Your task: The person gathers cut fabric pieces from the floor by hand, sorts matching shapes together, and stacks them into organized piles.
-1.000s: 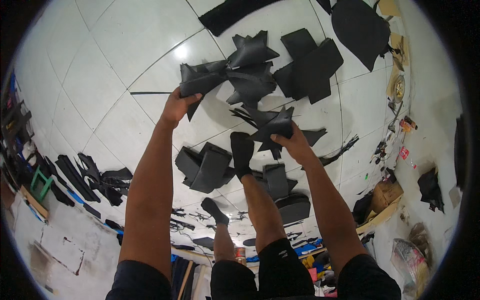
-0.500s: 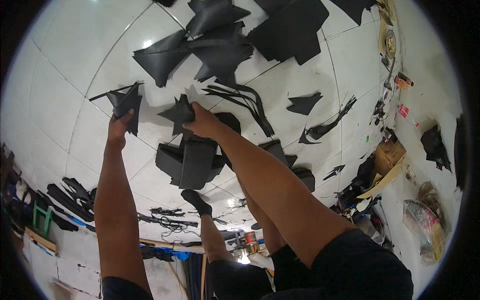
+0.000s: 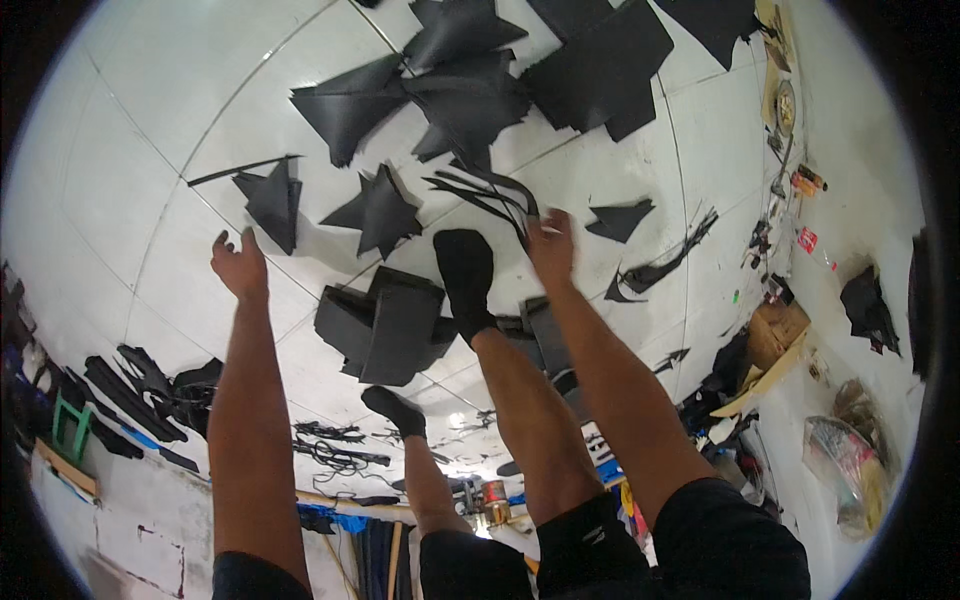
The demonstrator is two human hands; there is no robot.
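Note:
My left hand [image 3: 240, 265] holds nothing; its fingers are apart, just below a small stack of pointed black sheet pieces [image 3: 272, 208]. A thin black strip [image 3: 240, 170] lies along the top of that stack. To its right, a star-shaped stack of black pieces [image 3: 378, 212] rests on the tiles. My right hand [image 3: 552, 250] is over the lower end of several long, narrow black strips [image 3: 485, 192], its fingers slightly blurred and apart. Whether it touches the strips I cannot tell. Rectangular black pieces [image 3: 402, 325] are stacked nearer to me, beside my socked foot [image 3: 465, 265].
Larger black sheets [image 3: 600, 70] and pointed stacks [image 3: 465, 100] cover the far floor. Black offcuts [image 3: 620, 220] lie to the right. A cardboard box [image 3: 778, 338] and a clear plastic bag [image 3: 845, 460] stand by the right wall. A green stool [image 3: 72, 425] is at left.
Both hands have let go of their pointed black stacks, which now lie on the floor. My left hand has drawn back slightly; my right hand has moved right to the strips.

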